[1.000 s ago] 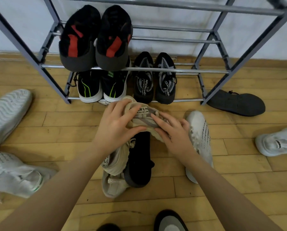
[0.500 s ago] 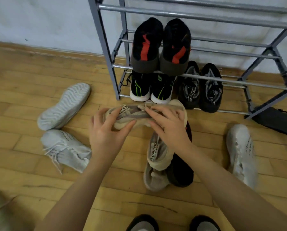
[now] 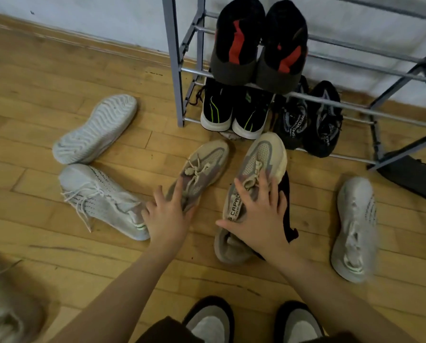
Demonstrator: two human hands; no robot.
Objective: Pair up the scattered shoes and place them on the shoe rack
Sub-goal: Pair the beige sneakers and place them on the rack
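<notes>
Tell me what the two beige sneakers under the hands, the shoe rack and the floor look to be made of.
Left beige sneaker and right beige sneaker: seemingly knit mesh fabric, matte, with a visible weave, woven laces and a pale, probably foam or rubber sole edge. Shoe rack: likely metal, grey painted posts and shinier thin rails. Floor: wood planks, yellowish with grain lines and seams, slightly glossy.

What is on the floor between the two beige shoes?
In the head view, only bare wooden floor lies between the left beige laced sneaker and the right beige laced sneaker.
</notes>
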